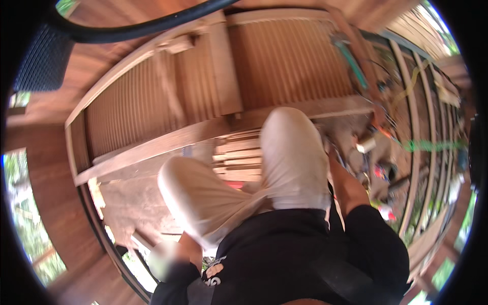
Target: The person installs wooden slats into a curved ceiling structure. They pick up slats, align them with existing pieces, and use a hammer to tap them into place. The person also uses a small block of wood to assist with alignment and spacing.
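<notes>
My right forearm (348, 185) runs down beside my right knee, and its hand is hidden behind the leg, so its fingers do not show. Only a short stretch of my left forearm (189, 249) shows next to my left thigh, with the hand out of sight. In front of my knees is a wooden frame (227, 61) with ribbed wooden panels (290, 61). A hammer-like tool with a teal handle (352, 63) rests at the panel's right end. Between my legs, a stack of thin wooden strips (238, 152) lies below the frame.
A loose wooden strip (169, 86) and a small wood block (179, 44) lie on the left panel. Cords, a green tie (432, 146) and mixed small items crowd the right side by a slatted railing (414, 127). A thick black tube (147, 29) crosses the upper left.
</notes>
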Demonstrator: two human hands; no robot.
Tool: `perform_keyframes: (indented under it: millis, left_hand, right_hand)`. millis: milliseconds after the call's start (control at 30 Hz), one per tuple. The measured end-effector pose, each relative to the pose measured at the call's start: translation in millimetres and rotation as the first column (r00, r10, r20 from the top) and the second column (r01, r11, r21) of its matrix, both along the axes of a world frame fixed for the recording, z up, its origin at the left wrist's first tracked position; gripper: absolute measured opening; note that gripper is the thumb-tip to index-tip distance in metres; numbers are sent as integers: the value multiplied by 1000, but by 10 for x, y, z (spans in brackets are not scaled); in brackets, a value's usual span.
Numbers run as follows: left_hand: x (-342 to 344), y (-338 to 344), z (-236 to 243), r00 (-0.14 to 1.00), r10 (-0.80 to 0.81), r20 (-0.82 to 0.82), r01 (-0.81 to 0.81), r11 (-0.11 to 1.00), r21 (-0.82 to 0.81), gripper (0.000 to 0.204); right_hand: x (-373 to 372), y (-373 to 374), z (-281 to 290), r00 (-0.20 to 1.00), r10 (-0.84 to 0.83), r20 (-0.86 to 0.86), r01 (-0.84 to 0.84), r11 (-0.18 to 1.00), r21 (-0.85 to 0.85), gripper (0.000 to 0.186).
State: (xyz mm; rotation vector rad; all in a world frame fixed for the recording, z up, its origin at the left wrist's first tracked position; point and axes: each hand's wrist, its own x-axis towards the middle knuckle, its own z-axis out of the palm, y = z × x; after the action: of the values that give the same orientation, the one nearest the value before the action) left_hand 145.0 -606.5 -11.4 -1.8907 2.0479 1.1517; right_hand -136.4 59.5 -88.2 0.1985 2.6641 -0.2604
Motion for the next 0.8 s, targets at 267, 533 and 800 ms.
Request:
perform_keyframes:
  millis: [267, 533, 800]
  left_hand:
    - [-641, -944, 362, 847, -246, -471, -78, 819, -568, 47]
    - [-2916, -509, 1469, 732, -653, 194, 557, 409, -723, 51]
    - [-2835, -438, 1070, 799, -588, 128, 531, 590, -609, 50]
  right_hand:
    - [-246, -599, 156, 997, -28, 68, 42, 977, -207, 46]
    - [-1338, -1152, 1562, 910, -251, -330, 87, 894, -440, 36]
    - [-3162, -4464, 2412, 755, 416, -507, -642, 630, -438, 52]
